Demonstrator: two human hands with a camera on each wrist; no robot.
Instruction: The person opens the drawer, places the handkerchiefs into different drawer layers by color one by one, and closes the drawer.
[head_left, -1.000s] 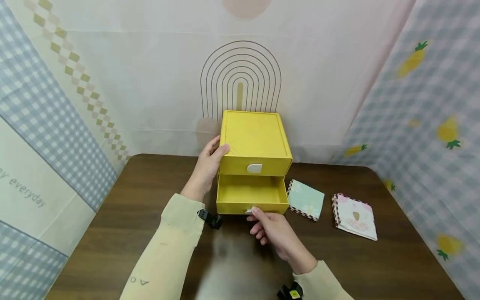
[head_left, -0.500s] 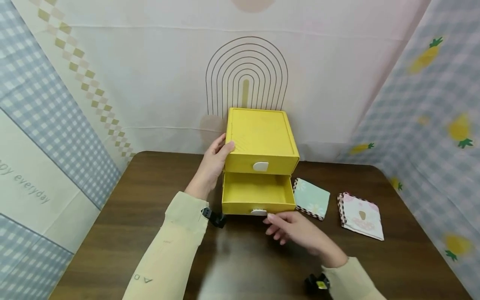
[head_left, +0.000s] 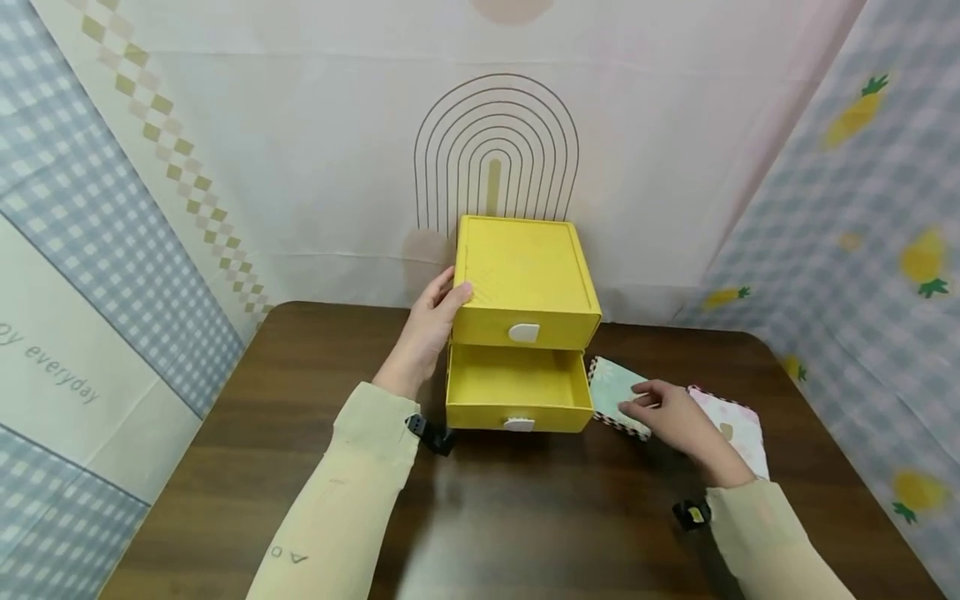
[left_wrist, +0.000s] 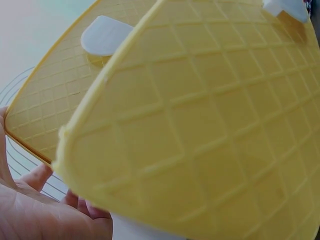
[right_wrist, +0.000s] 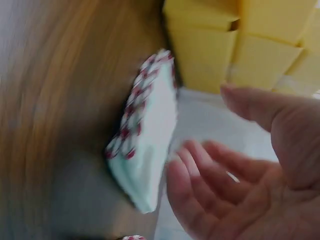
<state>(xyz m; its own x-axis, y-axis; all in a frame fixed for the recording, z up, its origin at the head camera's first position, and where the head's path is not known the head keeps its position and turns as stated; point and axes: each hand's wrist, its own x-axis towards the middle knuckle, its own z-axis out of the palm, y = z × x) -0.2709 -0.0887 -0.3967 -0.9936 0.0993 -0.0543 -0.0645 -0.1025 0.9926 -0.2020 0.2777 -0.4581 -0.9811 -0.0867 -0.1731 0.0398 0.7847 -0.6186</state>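
My left hand (head_left: 426, 329) rests against the left side of a yellow two-drawer storage box (head_left: 525, 267); its thumb lies on the top edge. In the left wrist view, those fingers (left_wrist: 37, 177) are partly hidden by the box. The lower drawer (head_left: 519, 417) is pulled out and bare inside, and the upper drawer front (head_left: 558, 331) is flush. Each drawer has a white tab. My right hand (head_left: 678, 417) hovers over a folded mint cloth (head_left: 611, 387) with a checked edge. In the right wrist view, thumb and fingers are spread apart beside the cloth, holding nothing.
A folded white-and-pink cloth (head_left: 735, 425) lies to the right, partly hidden by my right hand and wrist. The dark wooden table (head_left: 517, 517) meets a white printed curtain (head_left: 337, 167) behind the box. A blue checked curtain (head_left: 862, 317) hangs at right.
My right hand has let go of the lower drawer's tab and moved right to the mint cloth. The lower drawer stays pulled out. My left hand keeps its place on the box.
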